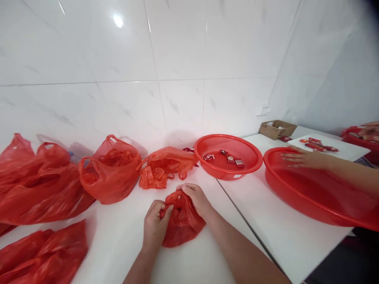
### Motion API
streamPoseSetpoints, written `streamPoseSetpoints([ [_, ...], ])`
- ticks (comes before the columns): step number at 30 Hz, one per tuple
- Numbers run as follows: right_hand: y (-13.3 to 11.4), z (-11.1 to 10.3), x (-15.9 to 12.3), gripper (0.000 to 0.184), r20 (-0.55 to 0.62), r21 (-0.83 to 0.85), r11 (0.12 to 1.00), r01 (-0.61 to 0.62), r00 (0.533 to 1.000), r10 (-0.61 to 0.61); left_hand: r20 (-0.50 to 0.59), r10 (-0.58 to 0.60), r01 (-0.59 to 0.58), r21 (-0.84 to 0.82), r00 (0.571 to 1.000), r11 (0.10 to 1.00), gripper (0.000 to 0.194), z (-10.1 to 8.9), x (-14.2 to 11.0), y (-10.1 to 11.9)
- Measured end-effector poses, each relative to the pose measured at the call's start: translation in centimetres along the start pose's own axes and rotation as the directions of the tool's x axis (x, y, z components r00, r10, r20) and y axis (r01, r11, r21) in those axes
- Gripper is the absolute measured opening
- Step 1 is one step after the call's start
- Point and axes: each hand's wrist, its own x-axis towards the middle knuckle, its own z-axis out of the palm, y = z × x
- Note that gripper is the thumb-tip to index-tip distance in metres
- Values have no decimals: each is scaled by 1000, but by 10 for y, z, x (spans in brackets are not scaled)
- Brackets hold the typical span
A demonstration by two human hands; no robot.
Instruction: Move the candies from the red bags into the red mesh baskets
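Observation:
On the white table in front of me lies a red plastic bag (183, 230), its bunched top between my two hands. My left hand (155, 225) pinches the left side of its opening, thumb against fingers. At the other side, my right hand (195, 199) grips the rim and handle, its fingers partly hidden by the plastic. Whether anything is inside this bag I cannot tell. Just beyond my hands sit a small crumpled red bag (153, 178) and a flattened red bag (174, 157).
Full red bags (115, 173) and loose red bags (44, 252) occupy the left. A red mesh basket (227, 173) holds several small packets. Right of it, another person's hand (304, 157) reaches over a larger red basket (296, 203). A cardboard box (274, 132) stands behind, near packets on a white board (352, 150).

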Motion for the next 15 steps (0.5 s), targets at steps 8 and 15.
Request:
streamPoseSetpoints([
  [8,19,-55,25,25,-445,-501,864,-48,871,-210,-227,293,-255,181,929,950,32,-25,8,-12],
  [15,30,-64,29,24,-431,-552,831,-70,877,-213,-295,200,-164,142,934,976,19,-29,10,-22],
])
